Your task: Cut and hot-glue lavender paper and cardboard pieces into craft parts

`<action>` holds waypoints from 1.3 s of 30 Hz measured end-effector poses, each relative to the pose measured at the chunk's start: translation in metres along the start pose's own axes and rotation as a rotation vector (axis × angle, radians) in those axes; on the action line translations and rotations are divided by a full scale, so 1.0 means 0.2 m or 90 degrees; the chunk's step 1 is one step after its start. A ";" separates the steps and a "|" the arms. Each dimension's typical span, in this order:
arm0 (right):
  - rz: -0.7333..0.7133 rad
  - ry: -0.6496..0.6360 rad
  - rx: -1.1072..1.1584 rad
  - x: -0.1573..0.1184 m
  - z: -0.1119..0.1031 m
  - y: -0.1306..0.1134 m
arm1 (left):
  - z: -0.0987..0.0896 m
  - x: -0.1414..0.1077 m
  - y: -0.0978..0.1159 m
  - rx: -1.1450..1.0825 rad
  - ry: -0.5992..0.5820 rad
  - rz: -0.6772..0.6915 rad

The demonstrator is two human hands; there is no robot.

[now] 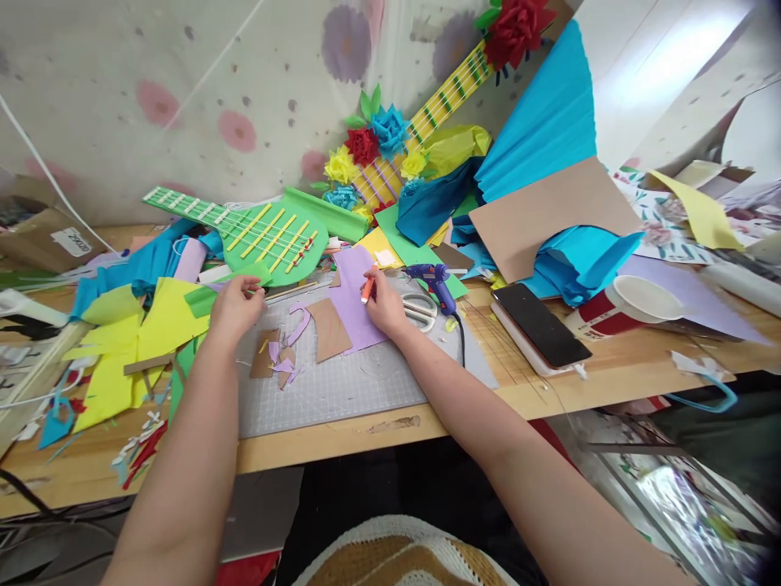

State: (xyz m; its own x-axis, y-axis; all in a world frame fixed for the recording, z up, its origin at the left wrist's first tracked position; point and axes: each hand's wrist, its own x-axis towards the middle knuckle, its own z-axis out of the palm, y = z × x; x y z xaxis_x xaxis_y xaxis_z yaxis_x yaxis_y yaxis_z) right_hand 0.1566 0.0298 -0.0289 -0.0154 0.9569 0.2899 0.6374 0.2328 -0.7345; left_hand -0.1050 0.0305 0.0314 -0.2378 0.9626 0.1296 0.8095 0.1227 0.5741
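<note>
Two bare hands work over a grey gridded mat [342,399] on a wooden surface [439,422]. The right hand [386,308] pinches a small orange-and-white tool [368,290] between thumb and fingers; its tip is too small to identify. Directly beneath these fingers lies a purple sheet [359,321], flat on the mat and running toward the wearer.

The left hand [233,311] is well apart from the sheet, on the far side of a brown card piece [329,330]. Its fingers curl inward, close together, beside a strip of green paper [201,303]; whether they pinch anything cannot be told. Small purple scraps [284,358] lie between the hands, nearer the wearer than the fingers.

Just right of the right fingers are scissors [421,308] and a blue glue gun [433,278], its black cord [462,342] trailing toward the wearer.

For good control, the tool seems best held low, near its working end, with the wrist resting lightly. The sheet would probably slide under a one-handed stroke, so the left fingertips would serve well pressed flat on it, off the tool's path. Loose scraps are best kept from under the sheet, where they could lift it. The right forearm should avoid nudging scissors or cord.
</note>
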 end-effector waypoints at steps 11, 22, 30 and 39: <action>-0.029 0.051 0.095 -0.05 -0.07 -0.05 | 0.10 0.02 0.14 0.195 -0.107 0.117; -0.013 -0.012 0.108 -0.05 -0.09 -0.06 | 0.20 0.03 0.23 0.211 -0.078 0.114; -0.021 -0.004 0.116 -0.04 -0.07 -0.07 | 0.26 0.08 0.40 0.376 -0.104 0.062; 0.038 0.024 0.149 -0.03 -0.10 -0.06 | 0.50 0.33 0.53 0.444 -0.082 0.160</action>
State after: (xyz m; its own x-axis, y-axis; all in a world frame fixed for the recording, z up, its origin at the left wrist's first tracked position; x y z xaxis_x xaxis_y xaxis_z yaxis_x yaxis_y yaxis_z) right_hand 0.1646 0.0178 -0.0096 0.0481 0.9642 0.2608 0.4401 0.2139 -0.8721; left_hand 0.0188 0.1308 0.0195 0.0294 0.9972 0.0690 0.9936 -0.0216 -0.1110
